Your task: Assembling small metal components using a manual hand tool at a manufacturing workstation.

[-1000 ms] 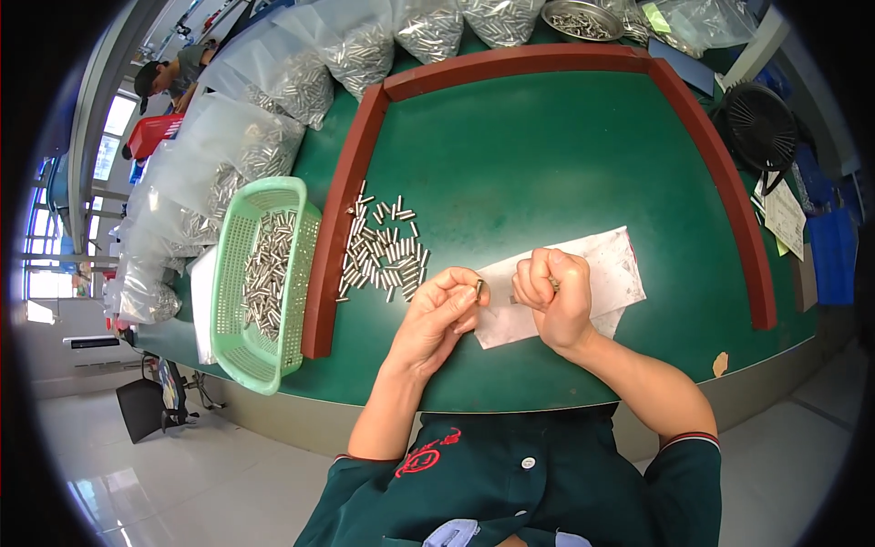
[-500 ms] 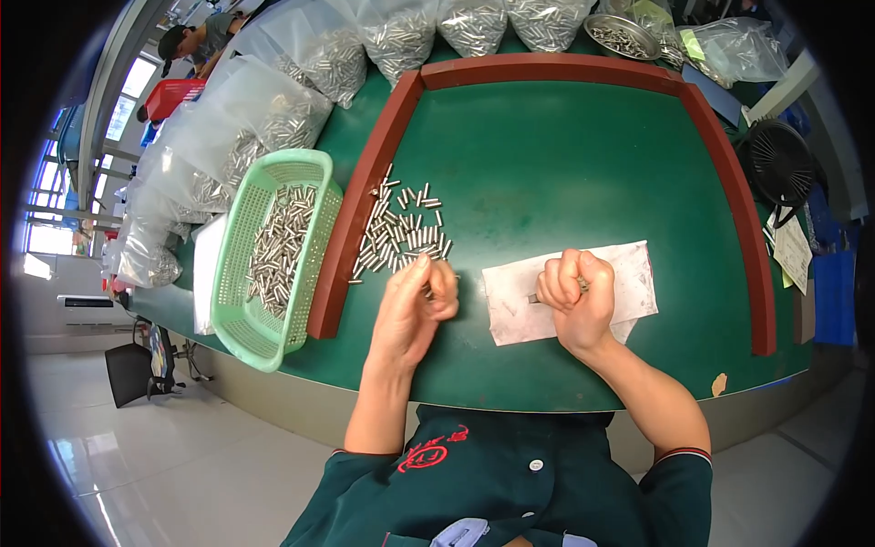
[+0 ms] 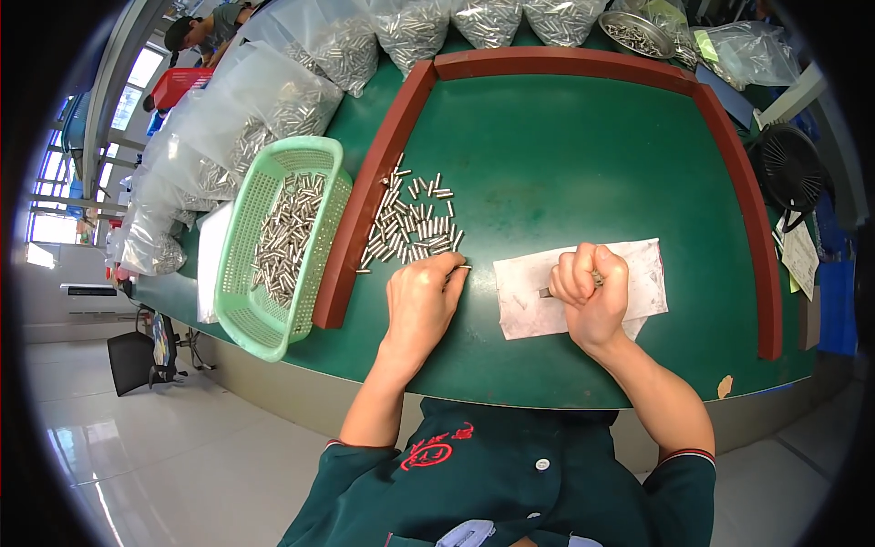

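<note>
Many short, shiny metal pins (image 3: 415,223) lie in a loose pile on the green table, beside a dark red wooden rail. Just below that pile, my left hand (image 3: 421,296) is turned back-up, thumb and forefinger pinched on a small metal pin (image 3: 466,266). My right hand (image 3: 592,292) is curled into a fist above a stained white cloth (image 3: 524,314). A grey metal piece (image 3: 545,293) pokes out on the fist's left side, and a bit of metal shows at its top. The rest of what it holds is hidden.
A green plastic basket (image 3: 239,264) of pins stands left of the red rail (image 3: 369,201), which frames the table (image 3: 583,155). Clear bags of pins (image 3: 296,109) line the back and left. A steel bowl (image 3: 638,35) and a black fan (image 3: 789,164) are at the right. A person works far left.
My left hand has turned from palm-side to back-up and moved slightly right, fingertips now toward the table with a pin. My right fist stays over the cloth. The whole view has shifted slightly.
</note>
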{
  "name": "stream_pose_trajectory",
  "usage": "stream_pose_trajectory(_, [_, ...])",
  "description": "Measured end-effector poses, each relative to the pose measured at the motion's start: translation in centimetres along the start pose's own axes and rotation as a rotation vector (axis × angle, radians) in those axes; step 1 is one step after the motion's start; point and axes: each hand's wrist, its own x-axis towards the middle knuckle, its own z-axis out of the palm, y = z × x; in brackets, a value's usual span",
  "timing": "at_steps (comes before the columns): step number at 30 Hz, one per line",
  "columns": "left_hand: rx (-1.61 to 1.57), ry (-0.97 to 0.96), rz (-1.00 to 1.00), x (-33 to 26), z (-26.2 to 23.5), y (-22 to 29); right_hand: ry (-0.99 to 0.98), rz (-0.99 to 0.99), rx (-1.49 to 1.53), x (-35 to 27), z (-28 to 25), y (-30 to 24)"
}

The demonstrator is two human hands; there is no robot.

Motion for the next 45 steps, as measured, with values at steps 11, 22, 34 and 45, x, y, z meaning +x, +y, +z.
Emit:
stream_pose_trajectory(11, [-0.009,-0.039,-0.016,0.8,1.4,0.5,0.009,-0.007,-0.003,0.0,0.1,-0.2])
stream_pose_trajectory(22, [-0.290,-0.229,0.070,-0.4,3.0,4.2,0.064,-0.042,0.002,0.0,-0.3,-0.5])
stream_pose_trajectory(34, [-0.296,-0.230,0.027,-0.2,3.0,4.3,0.043,0.001,0.052,0.0,-0.5,-0.3])
stream_pose_trajectory(45, [-0.247,-0.220,0.077,-0.2,3.0,4.3,-0.022,-0.190,-0.258,-0.8,0.4,0.8])
